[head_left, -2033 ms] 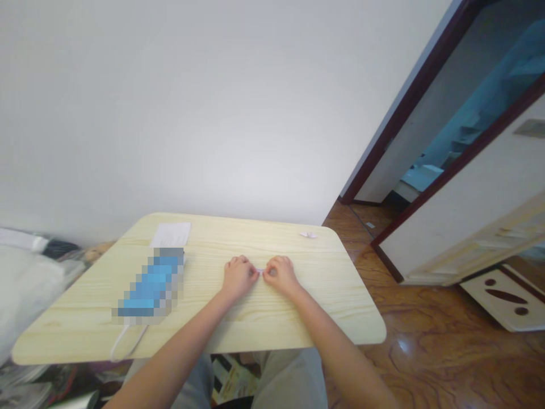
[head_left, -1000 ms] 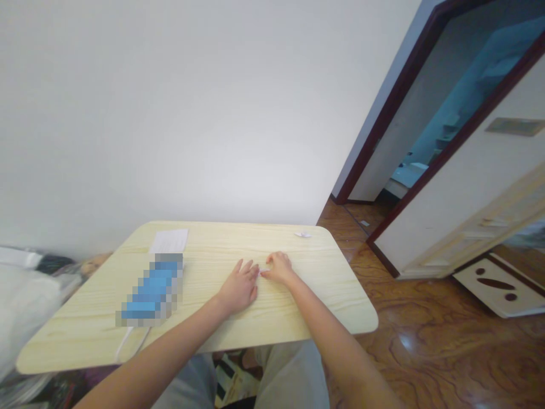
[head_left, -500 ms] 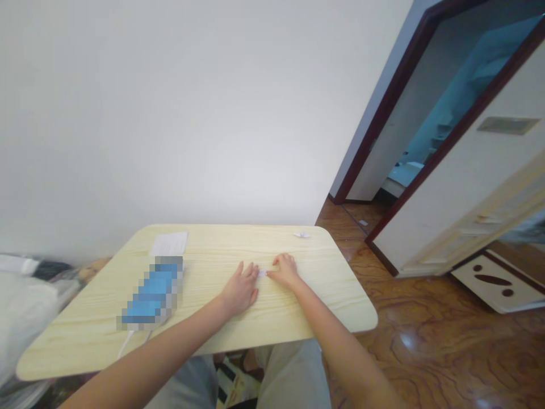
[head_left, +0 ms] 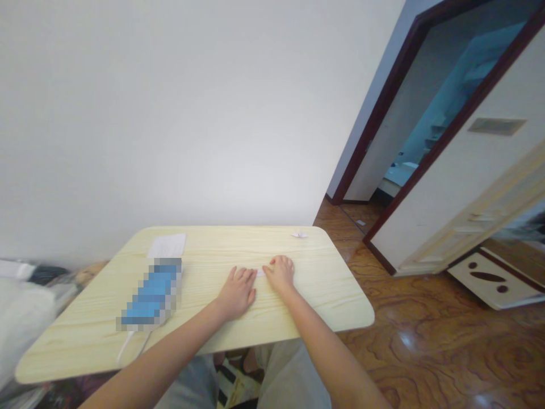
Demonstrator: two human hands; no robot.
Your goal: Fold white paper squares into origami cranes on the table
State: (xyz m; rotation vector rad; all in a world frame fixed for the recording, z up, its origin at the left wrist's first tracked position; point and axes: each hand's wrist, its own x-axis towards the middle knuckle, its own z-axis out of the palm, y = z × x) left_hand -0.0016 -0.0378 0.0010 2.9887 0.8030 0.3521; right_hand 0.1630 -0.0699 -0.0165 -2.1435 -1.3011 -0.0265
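Observation:
My left hand [head_left: 237,291] lies flat on the light wooden table [head_left: 323,295], fingers stretched out and pressing down. A tiny pale pink slip of paper [head_left: 259,273] peeks out between its fingertips and my right hand [head_left: 281,274]. The right hand's fingers are curled down onto the slip's right end. Most of the slip is hidden under the two hands.
A small folded white paper piece [head_left: 300,234] sits near the table's far right corner. A white sheet [head_left: 167,245] lies at the far left, with a blurred blue object [head_left: 151,292] and a white cord [head_left: 128,343] in front of it. An open doorway [head_left: 426,130] is at right.
My left hand went from a pinch to lying flat with fingers spread. The right hand stayed curled on the slip. The view drifted slightly right.

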